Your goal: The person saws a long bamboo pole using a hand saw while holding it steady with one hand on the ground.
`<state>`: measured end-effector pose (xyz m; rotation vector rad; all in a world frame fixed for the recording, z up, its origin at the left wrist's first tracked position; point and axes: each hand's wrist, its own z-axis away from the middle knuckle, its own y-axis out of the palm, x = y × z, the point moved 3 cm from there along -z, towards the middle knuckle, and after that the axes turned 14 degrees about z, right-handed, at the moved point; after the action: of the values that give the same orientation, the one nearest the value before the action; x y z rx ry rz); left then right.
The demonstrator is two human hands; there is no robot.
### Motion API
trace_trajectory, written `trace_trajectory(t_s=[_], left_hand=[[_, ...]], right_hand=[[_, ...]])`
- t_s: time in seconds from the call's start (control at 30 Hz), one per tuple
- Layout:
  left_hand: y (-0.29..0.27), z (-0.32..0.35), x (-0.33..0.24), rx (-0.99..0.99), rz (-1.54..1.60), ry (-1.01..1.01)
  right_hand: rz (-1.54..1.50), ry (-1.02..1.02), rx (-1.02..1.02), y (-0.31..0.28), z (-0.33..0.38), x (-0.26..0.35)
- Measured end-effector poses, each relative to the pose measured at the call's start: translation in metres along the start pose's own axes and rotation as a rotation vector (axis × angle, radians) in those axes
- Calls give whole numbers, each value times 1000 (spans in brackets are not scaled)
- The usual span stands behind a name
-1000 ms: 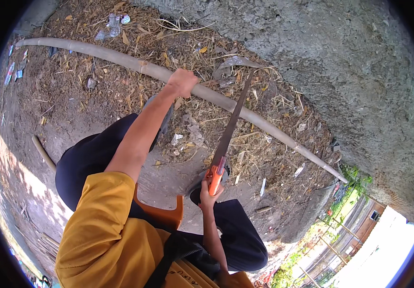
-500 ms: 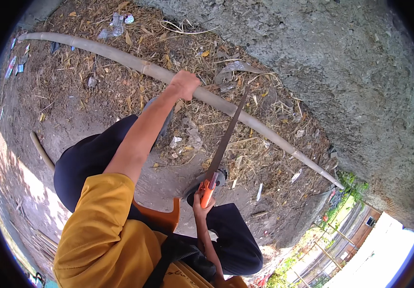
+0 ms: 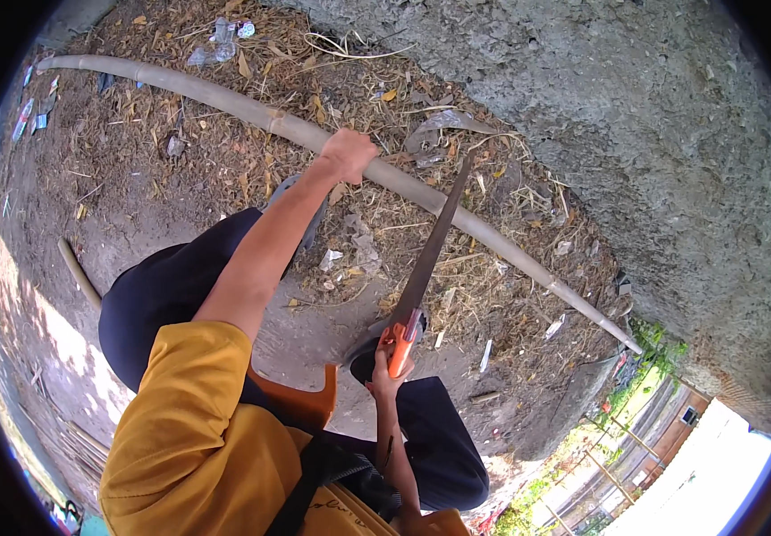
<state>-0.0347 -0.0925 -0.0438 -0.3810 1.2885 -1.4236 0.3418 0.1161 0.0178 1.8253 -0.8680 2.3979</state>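
A long pale bamboo pole (image 3: 510, 250) lies across the littered ground at the foot of a rough concrete wall. My left hand (image 3: 348, 154) grips the pole from above near its middle. My right hand (image 3: 387, 375) is closed on the orange handle of a handsaw (image 3: 425, 268). The dark saw blade slants up and rests across the pole just right of my left hand. My knees in dark trousers and my yellow sleeve fill the lower part of the view.
A concrete wall (image 3: 636, 134) rises behind the pole. Dry leaves, wood chips and scraps of litter (image 3: 224, 40) cover the dirt. A short stick (image 3: 77, 272) lies at the left. An orange seat (image 3: 300, 406) shows between my legs.
The saw has been drawn back toward me along the cut, my right hand moving down. My left hand stays on the pole.
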Motion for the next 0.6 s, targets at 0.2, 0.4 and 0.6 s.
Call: trace_trajectory(t_s=[0.2,0.4,0.6], left_hand=[[-6,-5,-10,1,7,16],[0,6,-7,-30,-10,-6],[2,1,-12,-7,4,6]], right_hand=[[73,-24,30,0,-76,4],[-133,71,-12,-8,26,-2],[119,47,23,10,-49,15]])
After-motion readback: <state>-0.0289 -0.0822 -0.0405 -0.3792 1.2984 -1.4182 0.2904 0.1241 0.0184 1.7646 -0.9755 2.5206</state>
